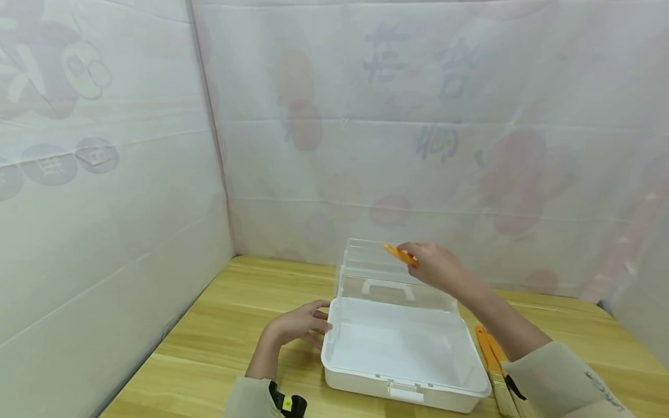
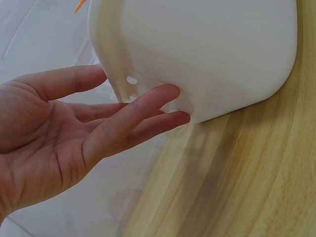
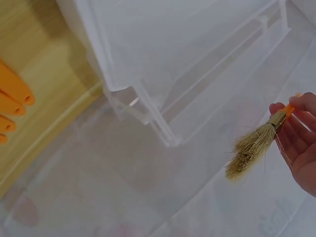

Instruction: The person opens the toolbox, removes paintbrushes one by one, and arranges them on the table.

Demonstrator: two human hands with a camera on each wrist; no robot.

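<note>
The right hand (image 1: 436, 266) was raised above the back of the open white plastic storage box (image 1: 399, 348), over its clear hinged lid (image 1: 389, 273). Its fingers (image 3: 302, 121) pinched a small brush with an orange handle and pale straw-coloured bristles (image 3: 252, 148). From the head camera only the orange handle showed, its long axis running from the hand up and to the left, tilted slightly, above the clear lid. In the right wrist view the bristle tuft stuck out beyond the fingertips, pointing away from the palm and toward the transparent tiers of the lid, clear of them and not touching. The bristles were splayed and a little ragged at the tip.

The left hand (image 1: 303, 324) was spread, fingers straight and slightly apart, and lay against the left outer wall of the white box near its rounded corner. In the left wrist view the fingertips (image 2: 168, 94) touched the wall while the palm stood off it. Nothing was gripped.

The box stood on the light wooden counter (image 1: 230, 325), its white base lying empty, with its front latch toward the person. Several more orange-handled tools (image 1: 488, 348) lay on the counter just beside the right side of the box, partly hidden under the right sleeve. White sheeting with faint printed shapes (image 1: 366, 116) hung behind and to the left of the counter.
</note>
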